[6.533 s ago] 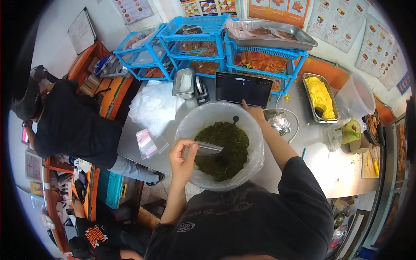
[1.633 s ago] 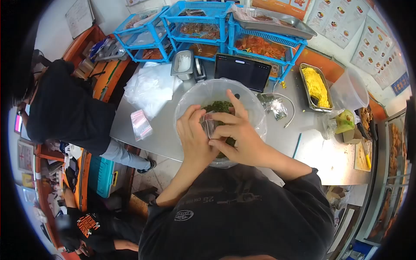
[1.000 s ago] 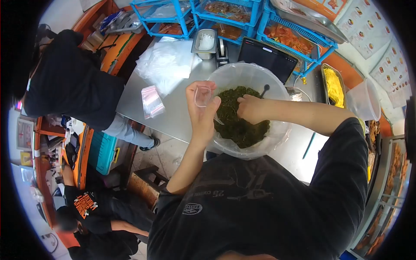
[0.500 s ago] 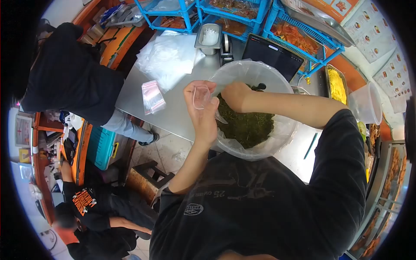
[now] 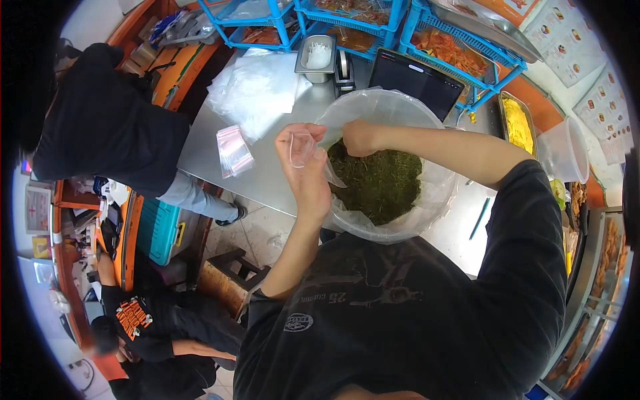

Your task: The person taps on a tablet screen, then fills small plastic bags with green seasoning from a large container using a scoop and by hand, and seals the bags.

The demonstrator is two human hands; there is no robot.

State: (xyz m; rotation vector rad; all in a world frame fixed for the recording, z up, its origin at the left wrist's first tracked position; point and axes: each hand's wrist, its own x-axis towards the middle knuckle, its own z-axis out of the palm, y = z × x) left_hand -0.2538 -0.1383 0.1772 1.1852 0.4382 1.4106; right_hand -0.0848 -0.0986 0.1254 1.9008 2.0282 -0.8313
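Note:
A large clear plastic tub (image 5: 390, 233), lined with a thin bag, stands in front of me with a heap of dark green shredded leaves (image 5: 377, 183) inside. My left hand (image 5: 307, 173) is at the tub's left rim, fingers closed around a small clear plastic bag (image 5: 302, 148) whose mouth is held apart. My right hand (image 5: 361, 138) reaches into the tub at the far left of the leaves. Its fingers are curled together, and whatever they grip is hidden.
Small zip bags (image 5: 235, 152) and larger clear bags (image 5: 257, 90) lie left on the metal table (image 5: 200, 157). Behind the tub are a steel container (image 5: 317, 59), a tablet (image 5: 415, 83) and blue racks (image 5: 460, 67). A yellow-filled tray (image 5: 517, 123) sits right. Two people (image 5: 107, 120) occupy the left side.
My right hand has risen slightly and shifted left, from over the leaves toward the tub's far left wall. My left hand stays on the small bag, a little further left.

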